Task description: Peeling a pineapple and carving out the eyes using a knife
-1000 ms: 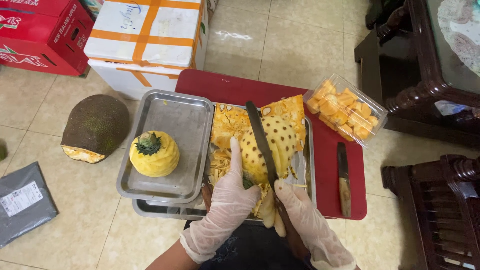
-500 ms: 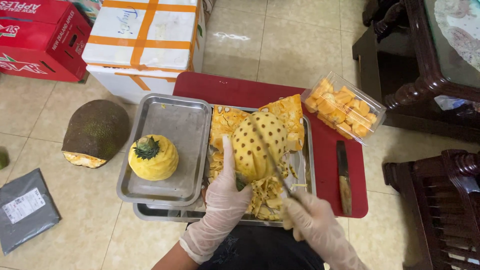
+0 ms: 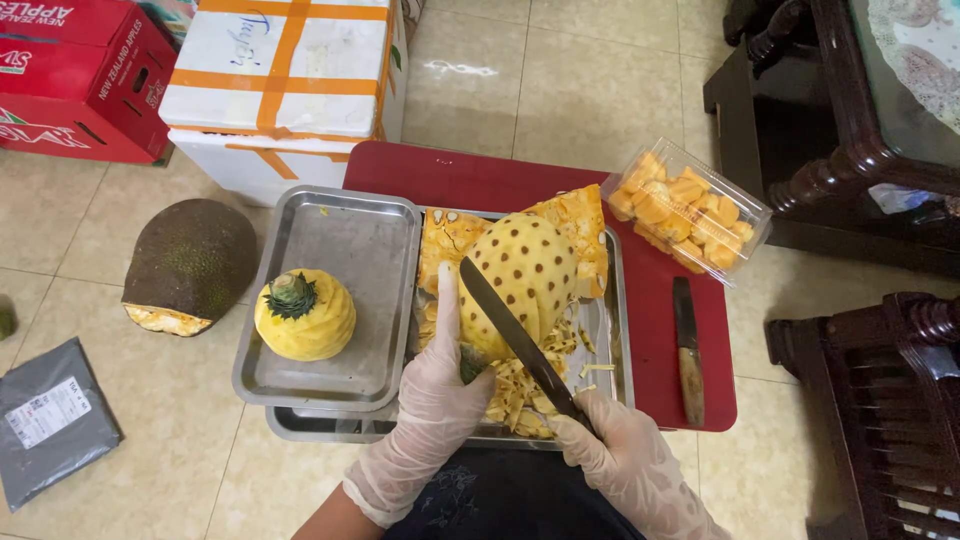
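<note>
My left hand (image 3: 438, 392), in a clear glove, grips the stem end of a peeled yellow pineapple (image 3: 530, 270) dotted with brown eyes, held over a metal tray (image 3: 612, 300) of peel scraps. A long dark knife (image 3: 512, 334) rests its blade against the pineapple's near side, and my gloved right hand (image 3: 620, 455) holds its handle. A second peeled pineapple (image 3: 305, 315) sits on another steel tray (image 3: 340, 240) to the left.
A red board (image 3: 470, 175) lies under the trays, with a spare knife (image 3: 686, 350) and a clear box of cut fruit (image 3: 685, 212) on it. A halved jackfruit (image 3: 190, 262) is on the floor at left. Cardboard boxes (image 3: 285, 80) stand behind, dark wooden furniture (image 3: 860, 150) on the right.
My left hand has turned the pineapple so its bare spotted side faces up. The knife has swung from lying along the fruit to a slant across its near side.
</note>
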